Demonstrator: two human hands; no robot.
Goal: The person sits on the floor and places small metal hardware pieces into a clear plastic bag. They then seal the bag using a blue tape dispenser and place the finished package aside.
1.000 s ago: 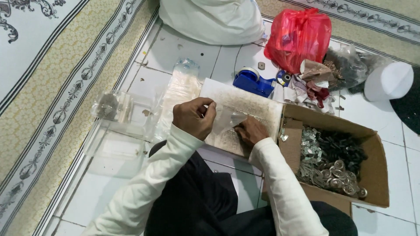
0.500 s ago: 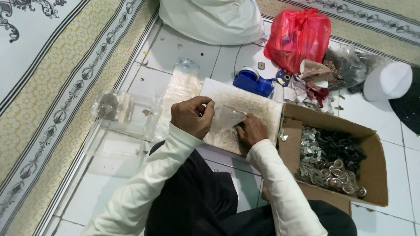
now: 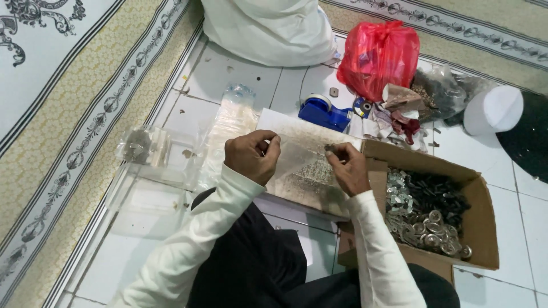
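The left hand [image 3: 251,155] and right hand [image 3: 346,166] are pinching opposite edges of a clear bag [image 3: 297,157] — it is stretching between them, long axis hand to hand, just above the board [image 3: 288,126].

Between the hands [image 3: 297,162] a thin clear plastic bag [image 3: 294,154] is glinting; beneath them a matt pale board [image 3: 308,188] is lying on glossy floor tiles [image 3: 228,74]; right of them, a rough cardboard box [image 3: 479,228] is holding shiny metal parts [image 3: 422,222]; beyond, a red plastic bag [image 3: 379,54] is gleaming.
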